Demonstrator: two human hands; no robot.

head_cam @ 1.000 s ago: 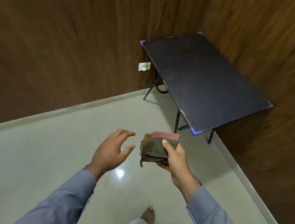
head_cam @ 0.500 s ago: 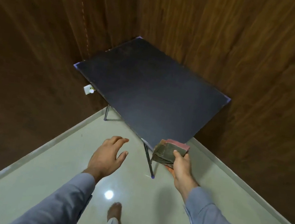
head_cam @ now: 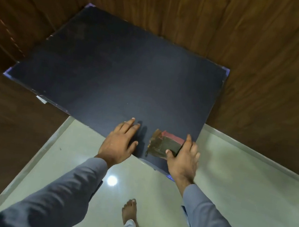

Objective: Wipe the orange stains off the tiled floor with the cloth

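Single head-worn view, looking steeply down and forward over the dark table set in a wood-walled corner.

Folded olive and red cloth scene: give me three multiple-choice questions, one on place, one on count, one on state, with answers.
1. Where is the folded olive and red cloth?
A. on the dark rectangular tabletop
B. on the pale tiled floor
C. against the wood-panelled wall

2. How many bare feet show?
A. none
B. one
C. two

3. What is the left hand doing?
A. gripping the cloth
B. lying open, empty
C. making a fist

Answers: A, the cloth is at the table's near edge; C, both are below the arms; B, only the right hand holds the cloth.
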